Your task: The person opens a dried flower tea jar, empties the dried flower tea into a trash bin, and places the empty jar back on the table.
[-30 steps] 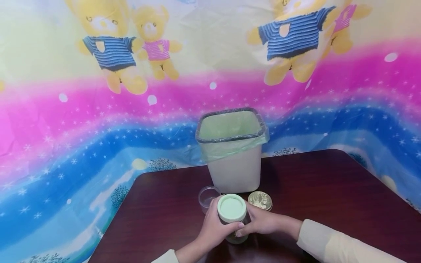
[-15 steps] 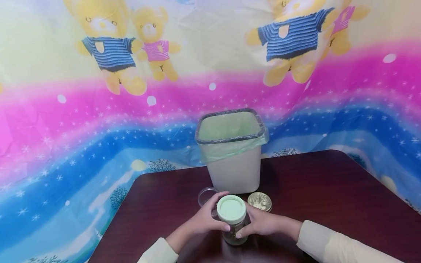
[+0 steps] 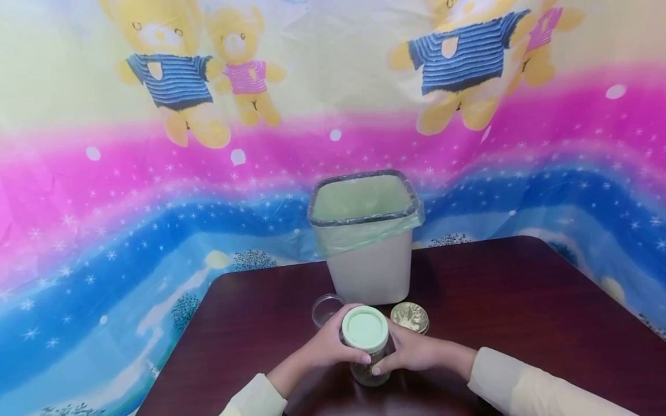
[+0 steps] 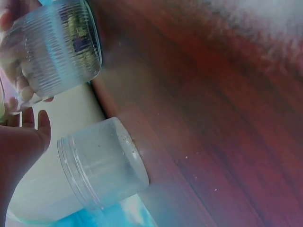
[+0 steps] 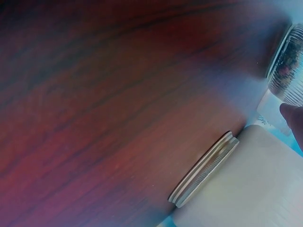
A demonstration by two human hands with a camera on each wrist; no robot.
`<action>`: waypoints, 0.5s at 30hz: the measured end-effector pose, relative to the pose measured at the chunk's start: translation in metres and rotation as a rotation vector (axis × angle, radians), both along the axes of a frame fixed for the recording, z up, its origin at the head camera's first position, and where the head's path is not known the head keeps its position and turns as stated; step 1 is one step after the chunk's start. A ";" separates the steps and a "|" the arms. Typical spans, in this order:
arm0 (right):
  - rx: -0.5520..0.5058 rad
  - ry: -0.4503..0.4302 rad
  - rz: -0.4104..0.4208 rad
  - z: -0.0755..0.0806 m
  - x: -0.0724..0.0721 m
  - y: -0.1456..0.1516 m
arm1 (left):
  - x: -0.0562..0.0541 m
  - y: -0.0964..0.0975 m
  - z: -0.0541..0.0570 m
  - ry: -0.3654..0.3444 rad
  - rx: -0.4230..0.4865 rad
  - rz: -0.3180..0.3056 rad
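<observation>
A ribbed clear jar [image 4: 52,52] with a pale green lid [image 3: 365,329] stands upright near me on the table, with dried, flaky bits lying at its bottom. My left hand [image 3: 333,344] curls round the lid from the left, thumb along its front lower edge. From the right, my right hand [image 3: 413,346] grips the jar's ribbed body, its thumb across the front; its fingers show through the wall in the left wrist view. Just beyond my left hand is an open, clear plastic jar [image 4: 102,163]. A gold-coloured round lid [image 3: 410,317] lies beyond my right hand.
A white waste bin [image 3: 369,268] with a pale green liner stands directly behind the jars and the gold lid. The dark red wooden table [image 3: 499,294] extends to both sides. A curtain printed with bears [image 3: 179,84] hangs behind it.
Half a second ago my left hand was loosened and spread a little left of the lid; now it has closed round it again. My right hand has kept its grip on the jar.
</observation>
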State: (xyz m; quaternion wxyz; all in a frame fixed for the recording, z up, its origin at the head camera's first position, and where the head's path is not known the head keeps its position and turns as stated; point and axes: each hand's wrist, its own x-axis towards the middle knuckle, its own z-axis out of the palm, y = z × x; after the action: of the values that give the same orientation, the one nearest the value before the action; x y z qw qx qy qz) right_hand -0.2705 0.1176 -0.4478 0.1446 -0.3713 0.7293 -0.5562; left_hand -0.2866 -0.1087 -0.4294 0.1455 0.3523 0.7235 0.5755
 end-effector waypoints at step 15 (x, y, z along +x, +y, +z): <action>-0.010 0.024 0.012 -0.001 0.000 -0.001 | 0.015 0.008 -0.007 0.197 -0.031 0.244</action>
State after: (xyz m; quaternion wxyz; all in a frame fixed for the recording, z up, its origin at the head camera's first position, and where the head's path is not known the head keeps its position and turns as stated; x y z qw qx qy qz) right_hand -0.2705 0.1166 -0.4485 0.1373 -0.3828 0.7262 -0.5544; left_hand -0.2711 -0.1006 -0.4360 0.0083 0.3143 0.7806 0.5402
